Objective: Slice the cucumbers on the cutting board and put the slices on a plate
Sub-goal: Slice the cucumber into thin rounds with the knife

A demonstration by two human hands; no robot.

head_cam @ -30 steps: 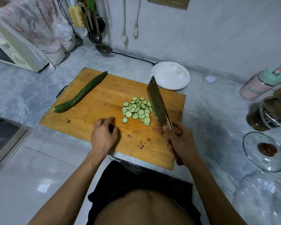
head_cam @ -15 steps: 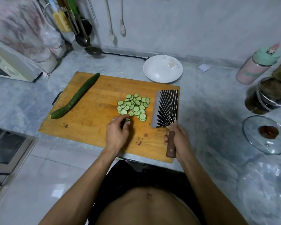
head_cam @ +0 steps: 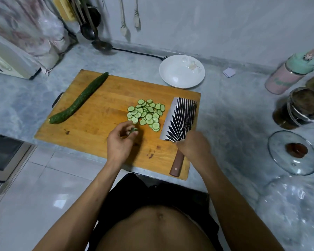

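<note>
At the near edge of the cutting board, the right hand rests at the neck of the cleaver, fingers curled over it; the blade lies flat, handle toward the person. Just left, the left hand pinches a small cucumber end in its fingertips. The slices lie heaped just beyond those fingers, beside the blade, closer to the left hand. Farther off, the whole cucumber runs diagonally along the board's far left. The plate sits empty past the board's far right corner.

Home kitchen; marble-look counter; ladles hung on wall; glass pot lid; cutting board
</note>
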